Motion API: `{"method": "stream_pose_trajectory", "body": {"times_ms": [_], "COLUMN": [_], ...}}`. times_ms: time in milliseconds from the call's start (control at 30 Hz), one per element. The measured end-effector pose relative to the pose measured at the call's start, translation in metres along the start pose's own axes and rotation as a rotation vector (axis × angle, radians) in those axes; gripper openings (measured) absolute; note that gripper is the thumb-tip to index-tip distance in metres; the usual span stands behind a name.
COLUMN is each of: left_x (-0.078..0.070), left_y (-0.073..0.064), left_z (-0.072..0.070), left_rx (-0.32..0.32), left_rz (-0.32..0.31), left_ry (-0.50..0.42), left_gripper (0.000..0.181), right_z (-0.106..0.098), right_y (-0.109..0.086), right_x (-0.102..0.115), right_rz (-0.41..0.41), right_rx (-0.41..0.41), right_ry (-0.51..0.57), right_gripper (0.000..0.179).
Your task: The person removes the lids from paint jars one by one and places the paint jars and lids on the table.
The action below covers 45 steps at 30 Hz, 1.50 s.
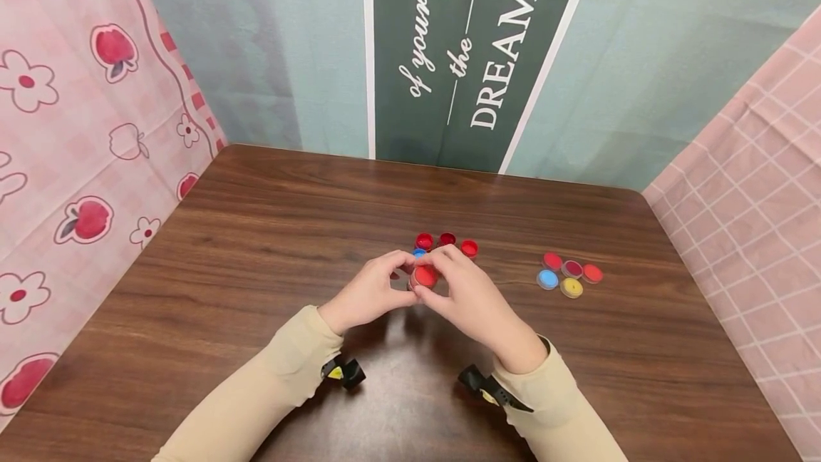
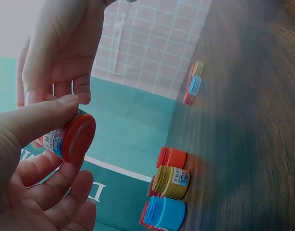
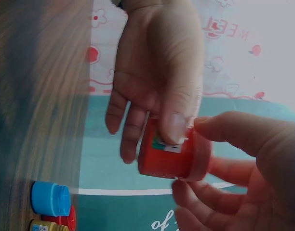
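Both hands meet over the middle of the table, holding a small red paint jar (image 1: 424,276) with a printed label. My left hand (image 1: 368,292) grips the jar's body, its thumb across the label in the left wrist view. The fingertips and thumb of my right hand (image 1: 477,299) pinch the red lid (image 3: 201,156) at the other end. Just beyond the hands stand open paint jars: a red jar (image 1: 424,241), a dark red jar (image 1: 447,239), another red jar (image 1: 470,249) and a blue jar (image 2: 167,213). A yellow jar (image 2: 176,182) there is hidden by the hands in the head view.
Several loose lids lie grouped to the right on the wooden table (image 1: 256,234), among them a blue lid (image 1: 548,279), a yellow lid (image 1: 572,287) and a dark red lid (image 1: 572,269). Printed cloths hang along the table's back and both sides.
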<state>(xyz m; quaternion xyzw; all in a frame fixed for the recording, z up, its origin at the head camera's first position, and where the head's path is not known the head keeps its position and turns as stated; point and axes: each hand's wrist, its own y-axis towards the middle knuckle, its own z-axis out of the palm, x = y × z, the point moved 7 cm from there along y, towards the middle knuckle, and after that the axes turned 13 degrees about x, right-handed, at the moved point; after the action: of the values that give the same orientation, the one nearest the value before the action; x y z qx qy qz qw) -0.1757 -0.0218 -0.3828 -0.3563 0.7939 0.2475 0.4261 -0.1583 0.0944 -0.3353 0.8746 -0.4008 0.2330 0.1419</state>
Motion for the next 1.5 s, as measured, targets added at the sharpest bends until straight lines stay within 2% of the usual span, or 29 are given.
{"method": "stream_pose_trajectory", "body": {"times_ms": [100, 167, 233, 367, 467, 600, 700, 867, 1033, 1200, 1267, 1400, 1500], "left_x": [0.000, 0.000, -0.001, -0.001, 0.000, 0.000, 0.001, 0.000, -0.002, -0.004, -0.003, -0.002, -0.001], "left_y": [0.000, 0.000, 0.001, 0.000, 0.000, 0.000, 0.001, 0.000, 0.000, 0.001, 0.001, 0.001, 0.001], "left_z": [0.000, -0.001, -0.001, -0.001, 0.000, 0.000, 0.000, 0.000, 0.000, 0.000, 0.000, 0.001, 0.001], "left_rx": [0.000, -0.002, -0.007, -0.009, -0.006, -0.001, 0.002, 0.000, 0.000, -0.004, 0.001, 0.009, 0.007], "left_rz": [0.003, 0.003, 0.007, 0.004, -0.002, -0.002, -0.004, -0.007, -0.019, -0.016, -0.027, -0.032, -0.031], "left_ry": [0.008, 0.012, 0.020, 0.019, 0.007, 0.000, 0.004, 0.010, 0.007, 0.015, 0.008, 0.004, 0.001], "left_gripper": [0.035, 0.035, 0.035, 0.035, 0.035, 0.036, 0.037, 0.038, 0.038, 0.035, 0.035, 0.037, 0.037], "right_z": [0.000, -0.001, -0.001, -0.001, 0.000, 0.002, 0.001, -0.001, 0.000, -0.001, 0.000, 0.001, 0.000], "right_y": [-0.001, -0.001, -0.001, 0.000, 0.000, 0.000, -0.001, 0.000, -0.001, 0.000, 0.000, -0.001, -0.001], "right_x": [0.004, 0.006, 0.005, -0.002, -0.005, -0.001, 0.002, 0.001, 0.002, -0.004, -0.004, 0.001, 0.000], "right_rz": [-0.088, -0.118, -0.106, 0.011, 0.062, -0.013, -0.074, -0.023, -0.033, 0.040, 0.029, -0.046, -0.028], "right_rx": [0.034, 0.040, 0.018, -0.041, -0.038, 0.014, 0.034, 0.000, 0.012, 0.000, 0.019, 0.048, 0.025], "right_ry": [0.035, 0.048, 0.032, -0.029, -0.035, 0.008, 0.023, 0.007, 0.007, 0.004, 0.015, 0.035, 0.029], "right_gripper": [0.035, 0.036, 0.037, 0.045, 0.041, 0.035, 0.039, 0.041, 0.041, 0.038, 0.036, 0.039, 0.041]}}
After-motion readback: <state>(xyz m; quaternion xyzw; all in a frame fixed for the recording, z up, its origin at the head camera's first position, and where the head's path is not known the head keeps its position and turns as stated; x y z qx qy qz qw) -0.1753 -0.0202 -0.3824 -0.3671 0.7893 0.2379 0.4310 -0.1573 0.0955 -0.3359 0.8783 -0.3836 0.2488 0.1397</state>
